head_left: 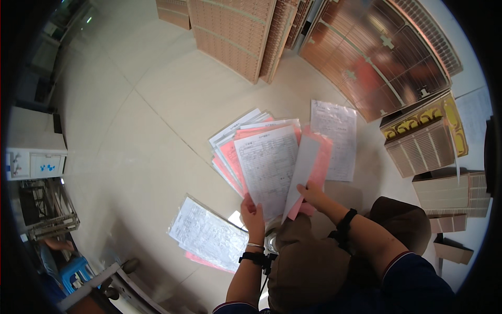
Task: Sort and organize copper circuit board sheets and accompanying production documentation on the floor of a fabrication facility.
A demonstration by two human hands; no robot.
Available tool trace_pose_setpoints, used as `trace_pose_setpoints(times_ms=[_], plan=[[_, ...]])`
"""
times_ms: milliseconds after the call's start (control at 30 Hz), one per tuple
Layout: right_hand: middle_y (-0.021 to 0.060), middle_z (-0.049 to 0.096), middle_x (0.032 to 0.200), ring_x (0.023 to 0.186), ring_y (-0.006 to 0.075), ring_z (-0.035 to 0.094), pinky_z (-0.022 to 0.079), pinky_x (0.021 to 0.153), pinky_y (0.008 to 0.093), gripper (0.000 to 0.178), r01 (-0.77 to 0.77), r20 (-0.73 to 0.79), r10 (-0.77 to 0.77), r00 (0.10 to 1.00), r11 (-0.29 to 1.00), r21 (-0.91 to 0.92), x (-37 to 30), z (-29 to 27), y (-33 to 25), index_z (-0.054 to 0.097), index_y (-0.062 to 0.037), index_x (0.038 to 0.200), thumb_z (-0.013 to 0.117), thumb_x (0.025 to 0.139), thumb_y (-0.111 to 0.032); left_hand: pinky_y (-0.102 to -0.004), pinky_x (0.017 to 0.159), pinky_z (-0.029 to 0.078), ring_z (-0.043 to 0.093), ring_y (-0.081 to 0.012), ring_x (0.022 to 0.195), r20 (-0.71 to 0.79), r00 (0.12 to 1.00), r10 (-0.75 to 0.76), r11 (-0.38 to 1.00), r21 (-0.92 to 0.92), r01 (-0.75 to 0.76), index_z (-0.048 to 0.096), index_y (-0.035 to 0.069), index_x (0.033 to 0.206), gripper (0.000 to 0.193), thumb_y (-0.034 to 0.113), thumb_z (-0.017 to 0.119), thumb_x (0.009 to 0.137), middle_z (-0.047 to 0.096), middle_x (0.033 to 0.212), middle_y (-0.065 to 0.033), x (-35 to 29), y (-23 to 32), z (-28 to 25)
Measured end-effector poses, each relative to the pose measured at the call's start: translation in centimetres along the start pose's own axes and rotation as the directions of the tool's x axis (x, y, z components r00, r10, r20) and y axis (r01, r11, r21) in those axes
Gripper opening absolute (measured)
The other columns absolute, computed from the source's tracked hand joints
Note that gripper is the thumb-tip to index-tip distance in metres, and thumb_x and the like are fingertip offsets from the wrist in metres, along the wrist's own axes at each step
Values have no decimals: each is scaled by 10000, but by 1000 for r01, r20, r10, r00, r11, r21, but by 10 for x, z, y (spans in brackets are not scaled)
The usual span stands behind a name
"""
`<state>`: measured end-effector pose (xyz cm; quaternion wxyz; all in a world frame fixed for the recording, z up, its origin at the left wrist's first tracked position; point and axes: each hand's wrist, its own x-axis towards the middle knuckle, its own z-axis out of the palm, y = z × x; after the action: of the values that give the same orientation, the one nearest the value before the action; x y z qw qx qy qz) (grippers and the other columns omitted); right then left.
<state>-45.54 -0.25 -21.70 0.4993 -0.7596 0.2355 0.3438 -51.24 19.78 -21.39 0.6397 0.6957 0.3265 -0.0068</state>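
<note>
My left hand (252,213) is closed on the lower left edge of a fanned bundle of paper forms (267,162), white printed sheets mixed with pink ones, some in shiny plastic sleeves. My right hand (314,194) pinches a few turned-over sheets (302,165), pale and pink, lifted away from the bundle's right side. Behind them a single sleeved form (337,136) lies on the floor. Left of my left wrist rests another pile of sleeved forms (209,233) with a pink edge showing beneath. Both forearms wear black straps.
Copper-coloured panels (232,34) stand on the tiled floor (125,131) at the top. A large glossy copper panel (376,52) leans at upper right, with smaller ribbed panels (421,149) below it. At lower left are a metal cart frame (94,288) and a blue stool (76,272).
</note>
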Motion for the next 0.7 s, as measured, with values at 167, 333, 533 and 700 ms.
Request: trace_pose_setpoints(times_ms=[167,333,533,700], plan=[[172,593,783,787,230,587,456,663,375,373,-58,72,70,995,985,-160,-11,11,-24,560,64,946,506,874,-297,-288,663,447,550,-189,697,285,949,136,920,319,-228,606,-6,893,141,97,595,797,550,735,-100,-9,2,15],[148,590,800,773,227,579,447,708,369,400,218,183,-209,961,976,-29,-27,17,-42,539,33,1028,490,880,-336,-315,674,456,593,-233,766,456,875,164,943,187,-275,631,-3,888,122,67,564,814,599,817,-128,-13,16,20],[130,600,823,744,195,585,480,624,315,384,295,121,-271,955,914,-279,-4,19,-5,516,41,1042,457,901,-312,-319,719,464,593,-258,792,599,795,92,934,226,-278,622,4,918,143,88,563,819,606,882,-134,-11,31,25],[180,600,876,809,273,598,467,695,355,393,163,125,-152,981,982,-91,-12,18,-16,498,46,1084,438,902,-297,-331,809,451,566,-271,938,472,841,263,890,217,-400,577,4,1043,239,61,533,815,592,1009,-145,27,-11,7]])
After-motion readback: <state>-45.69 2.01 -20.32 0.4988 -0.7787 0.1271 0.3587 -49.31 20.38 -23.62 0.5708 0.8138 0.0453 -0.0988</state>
